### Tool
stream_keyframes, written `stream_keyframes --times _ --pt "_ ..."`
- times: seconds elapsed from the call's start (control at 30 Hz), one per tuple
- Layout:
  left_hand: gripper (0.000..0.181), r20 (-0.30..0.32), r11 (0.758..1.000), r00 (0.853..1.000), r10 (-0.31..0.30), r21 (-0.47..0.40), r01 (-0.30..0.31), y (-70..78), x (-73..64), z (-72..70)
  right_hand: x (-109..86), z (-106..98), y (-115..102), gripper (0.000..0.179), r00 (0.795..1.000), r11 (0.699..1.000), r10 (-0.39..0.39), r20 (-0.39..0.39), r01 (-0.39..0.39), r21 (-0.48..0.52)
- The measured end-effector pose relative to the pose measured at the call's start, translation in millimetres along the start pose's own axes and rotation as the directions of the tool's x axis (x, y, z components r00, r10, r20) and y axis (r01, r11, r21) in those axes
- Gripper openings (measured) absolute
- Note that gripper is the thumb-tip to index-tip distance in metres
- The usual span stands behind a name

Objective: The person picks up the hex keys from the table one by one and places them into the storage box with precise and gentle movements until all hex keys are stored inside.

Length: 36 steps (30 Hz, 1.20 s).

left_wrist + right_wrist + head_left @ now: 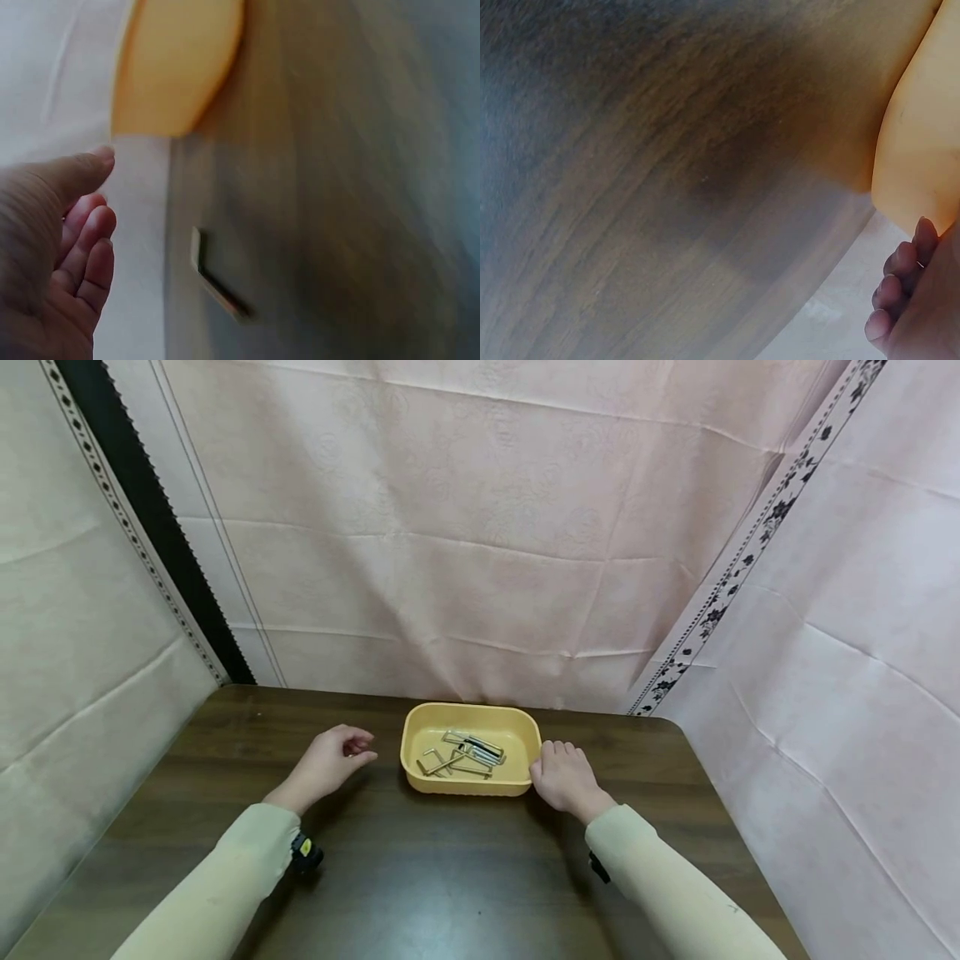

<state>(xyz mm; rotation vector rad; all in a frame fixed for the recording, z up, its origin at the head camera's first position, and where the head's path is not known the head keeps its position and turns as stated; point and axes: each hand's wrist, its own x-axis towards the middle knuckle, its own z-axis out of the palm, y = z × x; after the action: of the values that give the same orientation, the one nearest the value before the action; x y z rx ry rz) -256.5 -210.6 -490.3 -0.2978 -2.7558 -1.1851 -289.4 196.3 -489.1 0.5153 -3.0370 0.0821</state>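
A yellow plastic tray stands near the table's far edge. In it lie several thin bent metal pieces, gold and silver, some of them U-shaped. My right hand grips the tray's right end with curled fingers, partly hidden in the right wrist view. Left of the tray and apart from it is my left hand, its fingers loosely bent with nothing visible between them. The left wrist view shows a blurred, bent metal piece beside that hand; whether it touches the table I cannot tell.
The dark wooden table has rounded far corners. Behind it hangs a pale pink cloth, with white cloths along the left and right sides. A dark wrist device sits at the left sleeve's cuff.
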Motion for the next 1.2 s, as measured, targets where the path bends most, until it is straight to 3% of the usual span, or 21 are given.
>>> stream_keyframes --times 0.23,0.47,0.83,1.2 --pt "0.031 0.044 0.992 0.994 -0.097 0.081 0.094 -27.1 -14.8 -10.7 -0.3 -1 0 0.022 1.000 1.000 0.005 -0.003 -0.005 0.014" --pt "0.029 0.062 0.987 0.991 -0.117 0.114 0.109 -42.2 -21.6 -13.8 -1.4 -1 0 0.024 1.000 1.000 -0.002 -0.010 0.002 0.013" --pt "0.025 0.073 0.985 0.990 -0.120 0.132 0.110 -50.8 -26.9 -12.8 -0.1 0 0 0.021 1.000 1.000 -0.011 -0.016 0.011 0.011" --pt "0.008 0.079 0.983 0.989 -0.121 0.149 0.109 -48.0 -28.8 -13.6 -0.1 1 1 0.022 1.000 1.000 -0.004 -0.017 0.004 0.013"
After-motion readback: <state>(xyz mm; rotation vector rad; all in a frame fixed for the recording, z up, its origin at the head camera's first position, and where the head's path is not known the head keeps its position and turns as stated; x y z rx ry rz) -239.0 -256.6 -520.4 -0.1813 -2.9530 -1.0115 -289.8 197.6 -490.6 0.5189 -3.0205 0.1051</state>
